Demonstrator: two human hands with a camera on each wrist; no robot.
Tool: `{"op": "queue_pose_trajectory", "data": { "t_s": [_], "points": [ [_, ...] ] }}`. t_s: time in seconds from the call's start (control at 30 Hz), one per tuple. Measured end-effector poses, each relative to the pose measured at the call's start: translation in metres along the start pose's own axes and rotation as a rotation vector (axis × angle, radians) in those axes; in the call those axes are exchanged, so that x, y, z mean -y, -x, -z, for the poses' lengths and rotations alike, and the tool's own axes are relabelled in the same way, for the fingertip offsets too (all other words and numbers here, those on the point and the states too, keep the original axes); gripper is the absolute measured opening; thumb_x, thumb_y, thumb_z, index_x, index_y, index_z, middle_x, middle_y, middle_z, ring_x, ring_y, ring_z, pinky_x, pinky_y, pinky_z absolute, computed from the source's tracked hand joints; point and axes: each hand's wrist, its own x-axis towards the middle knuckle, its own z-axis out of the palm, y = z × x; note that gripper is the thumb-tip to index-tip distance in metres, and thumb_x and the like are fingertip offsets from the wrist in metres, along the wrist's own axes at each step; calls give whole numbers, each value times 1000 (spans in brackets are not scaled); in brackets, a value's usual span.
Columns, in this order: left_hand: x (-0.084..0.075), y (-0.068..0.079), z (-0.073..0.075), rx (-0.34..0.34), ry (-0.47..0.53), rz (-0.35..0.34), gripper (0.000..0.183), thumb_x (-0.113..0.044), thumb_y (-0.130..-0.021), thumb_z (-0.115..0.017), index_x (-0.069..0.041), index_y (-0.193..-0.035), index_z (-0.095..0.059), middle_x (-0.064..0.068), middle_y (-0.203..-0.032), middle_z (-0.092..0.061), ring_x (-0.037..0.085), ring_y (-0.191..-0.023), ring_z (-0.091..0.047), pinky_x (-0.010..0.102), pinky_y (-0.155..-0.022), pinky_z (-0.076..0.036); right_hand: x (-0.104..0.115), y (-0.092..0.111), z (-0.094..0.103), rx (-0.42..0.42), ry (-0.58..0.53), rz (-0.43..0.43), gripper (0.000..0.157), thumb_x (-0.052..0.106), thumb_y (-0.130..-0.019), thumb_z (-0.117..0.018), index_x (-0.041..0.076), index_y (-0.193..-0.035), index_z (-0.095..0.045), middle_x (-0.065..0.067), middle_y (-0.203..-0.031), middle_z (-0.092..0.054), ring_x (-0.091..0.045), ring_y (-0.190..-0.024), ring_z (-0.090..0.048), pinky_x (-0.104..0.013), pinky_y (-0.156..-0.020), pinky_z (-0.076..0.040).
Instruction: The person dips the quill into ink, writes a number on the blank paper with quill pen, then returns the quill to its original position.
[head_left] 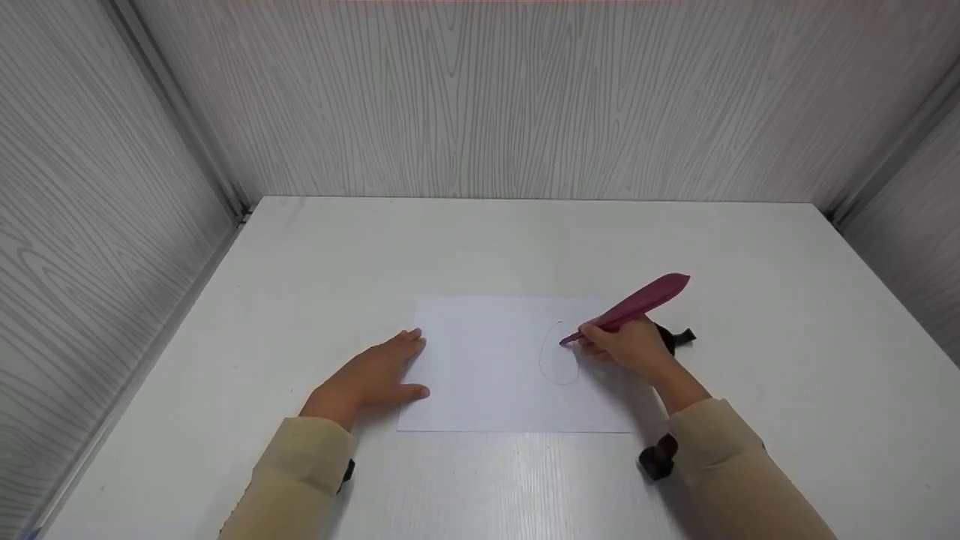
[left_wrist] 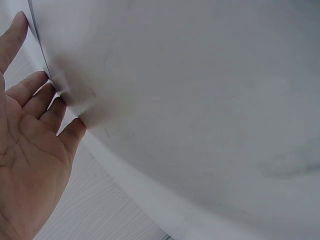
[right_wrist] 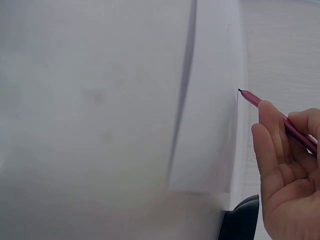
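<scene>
A white sheet of paper (head_left: 480, 367) lies on the table in the head view, with a thin curved line, like an unclosed oval, drawn on its right part. My right hand (head_left: 630, 346) pinches a dark pink feather-shaped pen (head_left: 645, 298), its plume slanting up to the right. In the right wrist view the dark tip of the pen (right_wrist: 250, 97) is at the end of the drawn line. My left hand (head_left: 375, 375) rests at the paper's left edge, fingers and thumb spread, fingertips on the sheet. The left wrist view shows the left palm (left_wrist: 35, 145) and its extended fingers.
The white table (head_left: 465, 247) reaches back to a grey wood-grain panel (head_left: 480, 105), with similar panels on the left and right. A black strap (head_left: 679, 337) shows behind the right wrist, and a black device (head_left: 658, 457) sits under the right sleeve.
</scene>
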Motion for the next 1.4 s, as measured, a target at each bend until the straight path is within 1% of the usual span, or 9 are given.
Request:
{"op": "queue_pose_trajectory", "data": {
  "t_s": [0.27,0.53,0.77,0.93,1.03,1.27,1.4],
  "points": [
    [0,1,1,8,26,-9,76,-33,-89,-68,-2,-147,-32,9,-156,-22,27,-143,-17,42,-114,-17,1,0,-2,37,-43,25,28,27,-91,-67,1,-101,-72,-7,-86,-72,-17,-80,-70,-27,-74,-56],
    [0,1,1,14,3,-9,75,-33,-89,-67,-2,-148,-32,9,-156,-21,27,-143,-16,42,-114,-16,3,1,-4,39,-37,25,28,27,-91,-67,1,-101,-71,-7,-87,-72,-16,-80,-70,-26,-74,-56],
    [0,1,1,15,3,-18,75,-34,-89,-67,-2,-148,-31,9,-156,-21,26,-143,-16,41,-114,-16,1,0,-4,48,-36,45,29,26,-91,-67,-1,-101,-71,-9,-87,-72,-16,-80,-70,-26,-74,-56],
    [0,0,0,16,4,0,76,-34,-89,-67,-4,-148,-31,7,-156,-21,25,-143,-15,41,-114,-16,0,1,-8,65,-50,58,30,25,-90,-68,-2,-103,-70,-9,-87,-72,-18,-81,-70,-28,-75,-56],
    [-1,0,-1,14,6,6,75,-33,-89,-67,-4,-148,-31,7,-156,-21,25,-143,-16,41,-115,-16,1,1,-9,74,-39,70,29,25,-90,-68,-1,-103,-71,-9,-87,-72,-17,-81,-70,-28,-75,-56],
    [-1,1,1,7,29,-15,74,-31,-89,-68,0,-146,-33,9,-156,-22,26,-143,-17,42,-114,-16,3,4,-9,132,-92,83,29,23,-90,-68,-3,-105,-69,-12,-90,-72,-20,-83,-70,-29,-74,-56],
    [-1,0,1,8,19,-17,74,-31,-89,-68,-1,-147,-33,9,-156,-22,26,-143,-17,42,-114,-16,3,5,-9,158,-95,100,29,19,-91,-67,-4,-108,-68,-13,-91,-71,-21,-83,-70,-31,-75,-56]
  ]
}}
